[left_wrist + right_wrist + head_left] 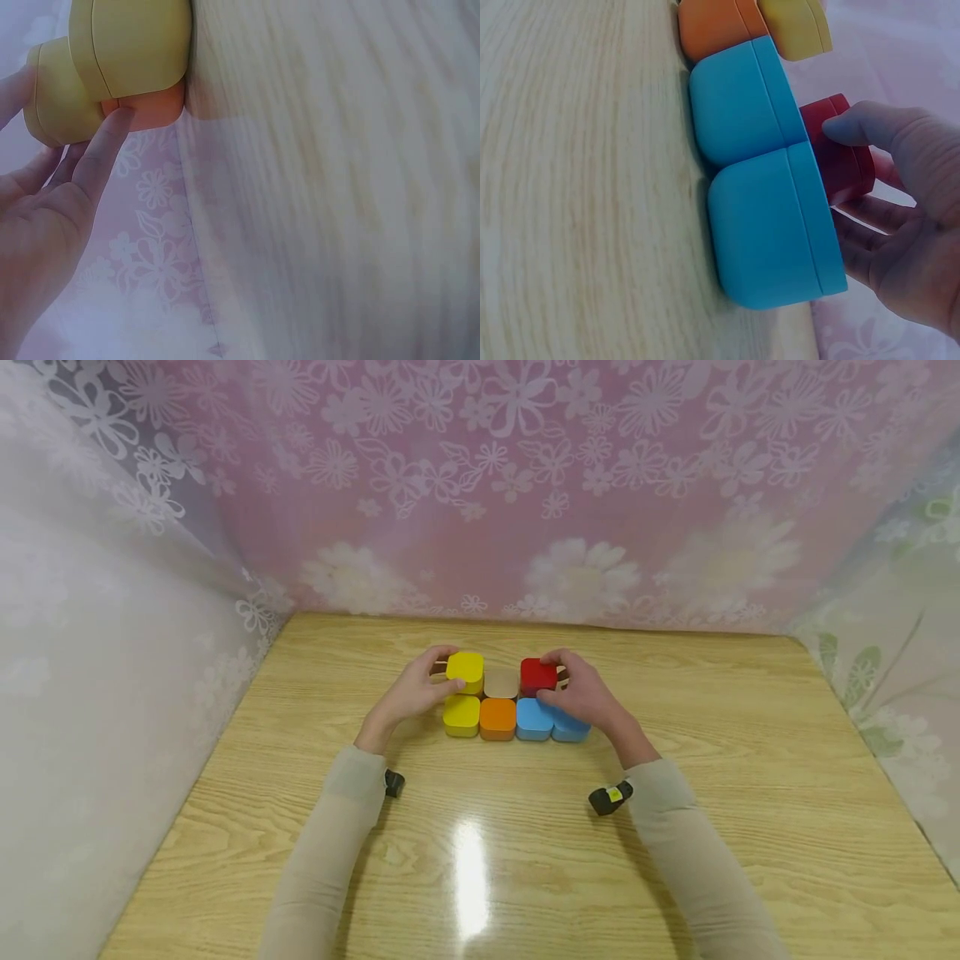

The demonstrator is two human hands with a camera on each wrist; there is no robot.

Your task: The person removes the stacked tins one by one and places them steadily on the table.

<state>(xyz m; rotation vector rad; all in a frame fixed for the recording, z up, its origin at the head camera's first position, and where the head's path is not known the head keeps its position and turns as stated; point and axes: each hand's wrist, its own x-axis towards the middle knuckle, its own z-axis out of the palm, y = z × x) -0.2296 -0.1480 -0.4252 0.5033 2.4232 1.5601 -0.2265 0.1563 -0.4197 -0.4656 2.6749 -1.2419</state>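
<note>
My left hand (411, 693) grips a yellow rounded box (466, 668), thumb at its front and fingers behind. In the left wrist view that box is raised, overlapping an orange rounded box (154, 111) low behind the front row. On the other side, my right hand (588, 695) holds a red rounded box (537, 675) between thumb and fingers; what lies under it is hidden. A beige box (501, 683) sits between the two held ones. The front row has a yellow box (461, 717), an orange box (498, 719) and two blue boxes (534, 719), side by side.
The boxes stand on a wood-grain table (405, 877), toward its far side. Behind it hangs a pink floral curtain (465, 527), with pale cloth at both sides. Small black cameras (609, 798) are worn at both wrists, over beige sleeves (697, 860).
</note>
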